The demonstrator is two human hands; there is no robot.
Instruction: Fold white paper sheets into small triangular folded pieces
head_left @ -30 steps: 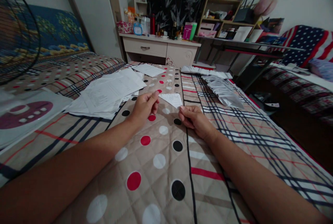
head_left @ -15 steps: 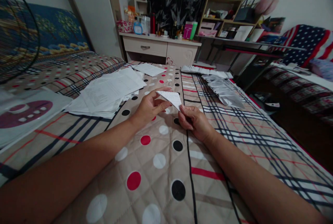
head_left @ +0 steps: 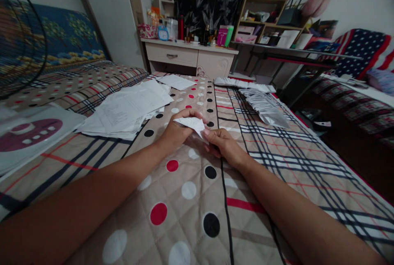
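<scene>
A small folded white paper is held between both my hands, just above the quilted bedspread with red, black and white dots. My left hand curls its fingers over the paper's far edge from the left. My right hand pinches the paper's near right corner with thumb and fingers. The two hands almost touch at the middle of the bed.
A loose pile of white printed sheets lies to the left. A row of stacked folded papers lies on the plaid part at the right. A dark fan grille stands far left. A cluttered dresser is beyond the bed.
My hands have come closer together and the paper has been folded smaller and drawn nearer. My left hand went from pinching a corner to curling over the paper's top.
</scene>
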